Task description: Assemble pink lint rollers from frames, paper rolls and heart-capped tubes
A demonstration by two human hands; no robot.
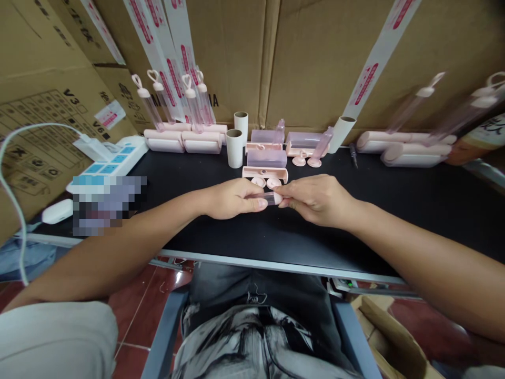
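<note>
Over the black tabletop, my left hand (240, 200) is closed round a clear plastic tube (270, 198) lying sideways. At the tube's right end, my right hand (313, 200) pinches a pale pink cap (278, 198); whether the cap is fully seated I cannot tell. Just behind the hands lie two round pink pieces (258, 182) and an open pink holder shell (265, 173). A translucent lilac cover (267, 158) sits behind that shell. To its right are another lilac cover (304, 139), a leaning tube (321, 146) and small pink caps (302, 159).
White cardboard rolls (234, 149) stand at the back. Pink holders with upright looped tubes line the back left (202, 142) and right (414, 153). At left are a power strip (126, 158) and white cable (8, 145). Cardboard boxes (315, 58) wall the back; a chair arm (162, 337) shows below.
</note>
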